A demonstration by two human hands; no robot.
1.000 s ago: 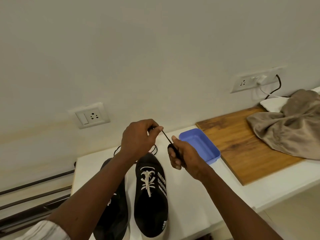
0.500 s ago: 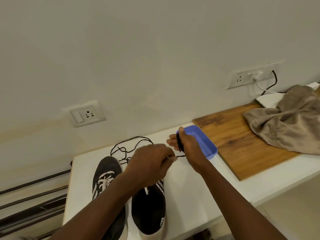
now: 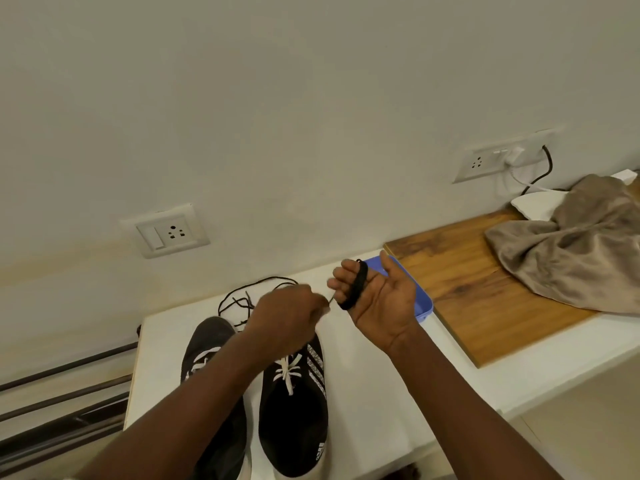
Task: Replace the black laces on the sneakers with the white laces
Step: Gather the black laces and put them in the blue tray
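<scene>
Two black sneakers stand side by side on the white counter [image 3: 374, 382]. The right sneaker [image 3: 294, 410] and the left sneaker [image 3: 207, 348] both show white laces; my left forearm hides much of the left one. A black lace [image 3: 353, 285] is coiled around the fingers of my right hand [image 3: 377, 303], which is held palm up above the counter. My left hand [image 3: 287, 313] pinches that lace's free end just left of the coil. A second black lace [image 3: 249, 296] lies loose on the counter behind the sneakers.
A blue plastic tray [image 3: 420, 303] sits under my right hand beside a wooden board [image 3: 485, 282]. A brown cloth [image 3: 568, 251] lies on the board at right. Wall sockets [image 3: 169, 233] are behind; metal rails [image 3: 62, 393] run at the left.
My right hand has turned palm up and lifted, with more black lace wound on its fingers. My left hand dropped from above the sneakers and now holds the lace end close to the coil.
</scene>
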